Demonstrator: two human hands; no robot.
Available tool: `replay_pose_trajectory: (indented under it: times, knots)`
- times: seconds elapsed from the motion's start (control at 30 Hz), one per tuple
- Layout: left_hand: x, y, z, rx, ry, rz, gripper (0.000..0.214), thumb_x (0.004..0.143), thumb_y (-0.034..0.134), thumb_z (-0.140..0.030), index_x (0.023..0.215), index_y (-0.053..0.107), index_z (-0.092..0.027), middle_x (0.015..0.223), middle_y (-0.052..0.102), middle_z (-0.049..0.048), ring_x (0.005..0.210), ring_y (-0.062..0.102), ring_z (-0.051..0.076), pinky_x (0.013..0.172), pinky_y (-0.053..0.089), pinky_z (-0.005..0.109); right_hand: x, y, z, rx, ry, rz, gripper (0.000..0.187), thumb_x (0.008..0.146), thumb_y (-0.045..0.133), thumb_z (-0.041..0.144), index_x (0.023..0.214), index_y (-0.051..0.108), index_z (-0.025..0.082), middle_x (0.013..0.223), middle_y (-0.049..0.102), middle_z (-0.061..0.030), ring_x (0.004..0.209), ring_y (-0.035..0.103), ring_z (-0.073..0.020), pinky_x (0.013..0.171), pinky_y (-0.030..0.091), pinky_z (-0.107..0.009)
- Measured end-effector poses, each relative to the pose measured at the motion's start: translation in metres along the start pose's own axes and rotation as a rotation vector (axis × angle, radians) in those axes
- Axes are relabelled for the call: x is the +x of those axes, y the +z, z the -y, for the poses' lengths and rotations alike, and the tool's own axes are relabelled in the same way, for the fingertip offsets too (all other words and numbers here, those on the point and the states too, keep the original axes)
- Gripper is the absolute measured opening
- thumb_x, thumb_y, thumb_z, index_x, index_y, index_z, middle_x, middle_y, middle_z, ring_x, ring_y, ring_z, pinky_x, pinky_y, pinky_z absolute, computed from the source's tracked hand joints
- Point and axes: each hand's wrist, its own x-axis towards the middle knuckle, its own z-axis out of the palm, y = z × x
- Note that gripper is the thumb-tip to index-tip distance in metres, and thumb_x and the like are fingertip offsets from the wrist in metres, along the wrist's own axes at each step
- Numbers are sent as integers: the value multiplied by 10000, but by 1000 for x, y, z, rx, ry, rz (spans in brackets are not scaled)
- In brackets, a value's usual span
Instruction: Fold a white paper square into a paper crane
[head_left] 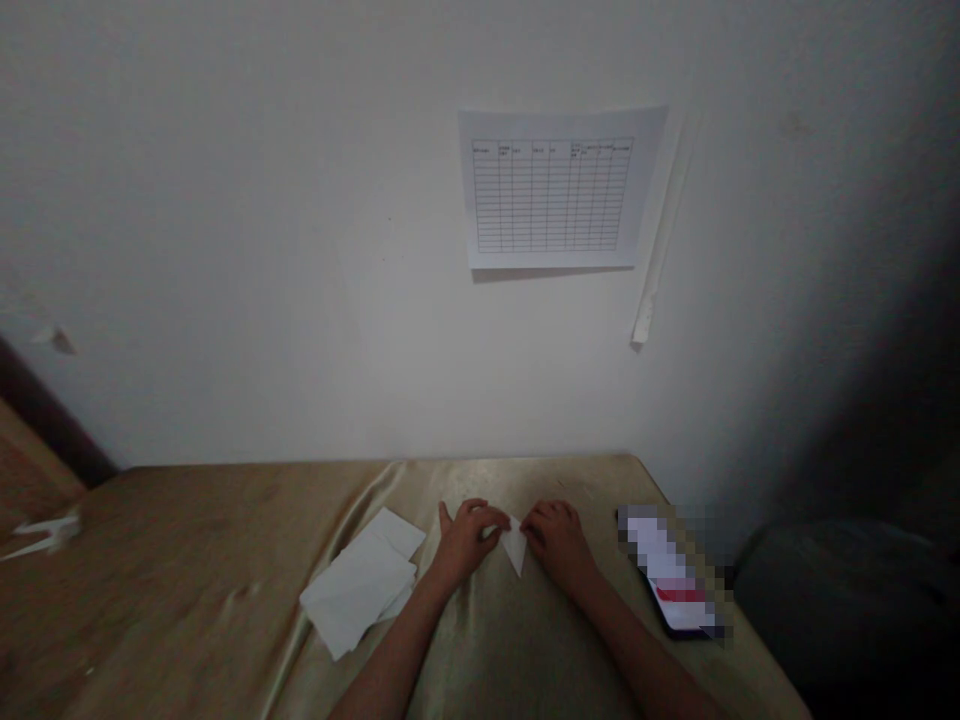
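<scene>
1. At the centre, a small folded white paper (pixel 514 555) narrows to a point aimed down toward us; it is between our two hands, low over the tabletop (pixel 517 660), and we cannot tell whether it touches the surface.
2. Our left hand (pixel 471 538) has its grip closed on the paper's upper left side, thumb and fingertips pinched together, with one finger sticking out to the left.
3. Our right hand (pixel 559 540) has its grip closed on the upper right side, fingers curled.
4. Just left of our left forearm lies a loose pile of white sheets (pixel 360 585), overlapping at uneven angles.
5. Well to the right of our right hand, near the tabletop's edge, rests a phone (pixel 671 580) with a lit screen, partly blurred into blocks.
6. A shiny gold-brown cloth (pixel 187 570), creased on the left, covers the tabletop.
7. Beyond it, on a pale wall (pixel 262 250), hangs a printed sheet (pixel 555 195) with a grid, beside a slanting white strip (pixel 660 250).
</scene>
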Motion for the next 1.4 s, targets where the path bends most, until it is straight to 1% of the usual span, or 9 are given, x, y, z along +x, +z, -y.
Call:
replay_pose_trajectory:
  times: [0.13, 0.23, 0.37, 0.53, 0.7, 0.93, 1.13, 1.23, 1.4]
  knots:
    - [-2, 1, 0, 47, 5, 27, 270, 848, 620, -255, 1056, 672, -419, 1250, 680, -73, 1352, 409, 254, 1081, -126, 728, -2, -4, -1, 31, 14, 12, 133, 887, 579, 259, 966, 683, 284, 1076, 671, -7, 1110, 522, -224, 1039, 281, -416]
    - [-5, 1, 0, 41, 13, 41, 315, 830, 635, -269, 1106, 650, -419, 1286, 658, -66, 1387, 368, 272, 1075, -145, 732, -5, -9, -1, 61, 17, 40, 154, 858, 613, 283, 997, 678, 292, 1114, 665, -5, 1132, 517, -226, 1057, 255, -429]
    - [-11, 0, -3, 29, 14, 45, 385, 799, 670, -302, 1163, 618, -417, 1314, 639, -50, 1402, 346, 291, 1073, -160, 734, -8, -13, -1, 62, 18, 84, 243, 817, 657, 331, 1057, 662, 301, 1184, 643, -8, 1194, 499, -233, 1096, 205, -450]
    - [-18, 1, -11, 30, -9, 51, 497, 739, 729, -348, 1209, 584, -416, 1353, 610, -33, 1408, 336, 314, 1081, -135, 744, -14, -15, 0, 73, 30, 109, 371, 766, 704, 395, 1119, 640, 300, 1251, 609, -31, 1237, 482, -258, 1136, 135, -500]
    - [-20, 2, -13, 40, -3, 63, 635, 679, 776, -420, 1272, 548, -418, 1381, 589, 3, 1418, 321, 343, 1097, -110, 738, -16, -14, 0, 67, 16, 110, 460, 732, 732, 451, 1153, 629, 295, 1267, 599, -47, 1243, 479, -268, 1147, 143, -496]
    - [-20, 2, -9, 49, 3, 71, 748, 628, 804, -466, 1318, 525, -394, 1437, 544, 31, 1427, 305, 361, 1099, -106, 742, -20, -10, -3, 98, 3, 102, 541, 697, 754, 450, 1191, 605, 289, 1302, 576, -65, 1279, 453, -278, 1170, 78, -514]
    - [-19, -3, -8, 64, 1, 113, 765, 613, 813, -509, 1319, 547, -383, 1472, 508, 34, 1435, 283, 373, 1101, -98, 739, -22, -13, -5, 96, -21, 106, 573, 689, 762, 465, 1207, 603, 279, 1303, 568, -63, 1271, 456, -277, 1169, 123, -493]
    - [-20, -5, -5, 56, 17, 133, 693, 657, 788, -531, 1300, 563, -409, 1475, 507, 17, 1434, 285, 368, 1102, -85, 741, -23, -13, -7, 119, -31, 107, 510, 711, 759, 436, 1175, 615, 283, 1281, 576, -54, 1255, 466, -267, 1168, 137, -488]
    - [-19, -3, -2, 37, 28, 113, 365, 787, 715, -444, 1146, 652, -441, 1443, 541, -34, 1421, 315, 328, 1103, -49, 739, -23, -10, -6, 162, -4, 55, 176, 834, 660, 327, 1002, 655, 276, 1157, 614, -34, 1179, 512, -235, 1160, 158, -485]
